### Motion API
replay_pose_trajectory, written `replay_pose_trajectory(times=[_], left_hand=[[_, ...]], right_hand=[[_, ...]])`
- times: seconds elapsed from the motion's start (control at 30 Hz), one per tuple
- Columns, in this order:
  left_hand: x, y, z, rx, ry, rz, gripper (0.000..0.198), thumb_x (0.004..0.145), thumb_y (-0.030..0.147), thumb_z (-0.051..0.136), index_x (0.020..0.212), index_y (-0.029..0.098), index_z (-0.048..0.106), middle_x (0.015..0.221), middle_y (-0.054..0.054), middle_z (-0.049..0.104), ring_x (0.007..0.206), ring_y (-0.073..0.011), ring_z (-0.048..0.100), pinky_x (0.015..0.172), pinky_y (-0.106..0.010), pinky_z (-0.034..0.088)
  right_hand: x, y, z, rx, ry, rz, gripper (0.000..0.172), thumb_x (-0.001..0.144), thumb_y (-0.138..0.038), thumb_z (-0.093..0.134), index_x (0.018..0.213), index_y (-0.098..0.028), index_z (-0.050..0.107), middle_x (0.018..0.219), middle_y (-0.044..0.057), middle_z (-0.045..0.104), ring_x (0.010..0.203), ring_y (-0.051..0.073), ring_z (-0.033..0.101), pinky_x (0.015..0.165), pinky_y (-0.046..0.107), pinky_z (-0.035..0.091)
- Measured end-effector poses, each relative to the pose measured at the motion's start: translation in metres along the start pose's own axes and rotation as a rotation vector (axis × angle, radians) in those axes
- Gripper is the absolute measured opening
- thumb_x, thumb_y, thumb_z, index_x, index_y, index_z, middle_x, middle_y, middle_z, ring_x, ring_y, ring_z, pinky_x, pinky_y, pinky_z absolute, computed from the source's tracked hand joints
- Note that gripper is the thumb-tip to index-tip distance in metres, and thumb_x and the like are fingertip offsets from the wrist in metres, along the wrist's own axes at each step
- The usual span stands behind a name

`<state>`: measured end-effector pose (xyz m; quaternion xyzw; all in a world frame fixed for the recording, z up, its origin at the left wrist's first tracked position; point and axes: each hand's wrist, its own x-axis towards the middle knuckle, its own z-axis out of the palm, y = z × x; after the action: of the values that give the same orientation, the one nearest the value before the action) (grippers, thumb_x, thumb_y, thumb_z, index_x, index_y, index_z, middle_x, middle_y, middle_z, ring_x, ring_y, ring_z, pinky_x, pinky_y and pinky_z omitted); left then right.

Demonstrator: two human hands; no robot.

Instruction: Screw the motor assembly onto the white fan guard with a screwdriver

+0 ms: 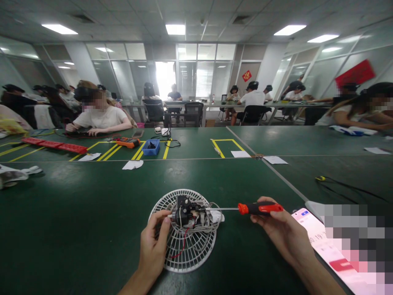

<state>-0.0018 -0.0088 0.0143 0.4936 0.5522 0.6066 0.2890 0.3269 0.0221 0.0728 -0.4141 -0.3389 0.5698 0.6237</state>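
A round white fan grille (193,256) lies on the green table in front of me. On top of it rests a fan motor assembly (184,211) with a black housing, white wires and one red wire. My left hand (156,237) pinches the metal shaft at the left end of the motor. With my right hand (278,227) I grip the red and black handle of a screwdriver (260,208). Its long blade points left, and the tip meets the right part of the motor assembly. Exactly where the tip sits is too small to tell.
At right lies a phone (325,246) with a lit screen, partly blurred. Farther off are a blue bin (150,147), an orange multimeter (128,142), red trays (55,144) and paper sheets (133,164). A co-worker (101,116) sits across the table; several others work behind.
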Motion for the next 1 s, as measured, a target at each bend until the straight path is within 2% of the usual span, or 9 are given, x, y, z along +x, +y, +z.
replay_pose_trajectory(times=[0.17,0.37,0.5,0.67,0.83,1.0], left_hand=[[-0.002,-0.003,-0.001,-0.020,-0.011,-0.013,0.035,0.093,0.052,0.065,0.107,0.020,0.070,0.103,-0.006,0.074,0.092,-0.0193,0.070,0.083,-0.027,0.057],[-0.003,-0.004,-0.001,-0.027,-0.016,-0.017,0.033,0.093,0.051,0.065,0.106,0.021,0.068,0.099,-0.004,0.072,0.089,-0.0172,0.068,0.082,-0.025,0.055],[-0.002,-0.004,0.000,-0.028,-0.005,-0.013,0.033,0.094,0.053,0.063,0.103,0.021,0.067,0.097,-0.003,0.070,0.087,-0.0168,0.066,0.081,-0.025,0.054],[-0.001,-0.005,0.002,-0.037,0.006,-0.015,0.034,0.094,0.053,0.064,0.103,0.021,0.066,0.098,-0.004,0.070,0.089,-0.0175,0.067,0.081,-0.026,0.054],[-0.002,-0.008,0.003,-0.062,0.045,-0.024,0.032,0.093,0.052,0.067,0.103,0.022,0.062,0.098,-0.003,0.069,0.089,-0.0166,0.066,0.080,-0.025,0.055],[-0.002,-0.009,0.002,-0.060,0.034,-0.006,0.031,0.093,0.051,0.066,0.099,0.021,0.062,0.094,-0.002,0.068,0.085,-0.0156,0.065,0.078,-0.024,0.054]], right_hand=[[0.000,0.002,0.002,0.003,0.000,0.004,0.025,0.072,-0.037,0.086,0.092,-0.023,0.082,0.090,0.004,0.072,0.078,0.023,0.065,0.069,0.033,0.059],[0.006,0.007,0.004,-0.074,0.060,-0.032,0.036,0.081,-0.058,0.079,0.087,-0.022,0.079,0.074,0.005,0.070,0.067,0.021,0.064,0.059,0.032,0.055],[0.005,0.004,0.009,-0.056,0.024,-0.003,0.031,0.081,-0.052,0.078,0.083,-0.021,0.080,0.063,0.004,0.064,0.059,0.019,0.056,0.053,0.031,0.051],[0.000,-0.004,0.014,-0.005,0.042,0.020,0.028,0.071,-0.047,0.082,0.079,-0.020,0.082,0.076,0.006,0.068,0.064,0.021,0.058,0.056,0.033,0.052],[0.001,0.000,0.009,0.006,0.072,0.030,0.028,0.067,-0.045,0.082,0.081,-0.022,0.083,0.085,0.006,0.071,0.070,0.023,0.062,0.061,0.034,0.055],[0.000,-0.002,0.011,-0.002,0.073,0.024,0.031,0.061,-0.045,0.086,0.082,-0.021,0.083,0.080,0.006,0.072,0.068,0.022,0.063,0.061,0.033,0.055]])
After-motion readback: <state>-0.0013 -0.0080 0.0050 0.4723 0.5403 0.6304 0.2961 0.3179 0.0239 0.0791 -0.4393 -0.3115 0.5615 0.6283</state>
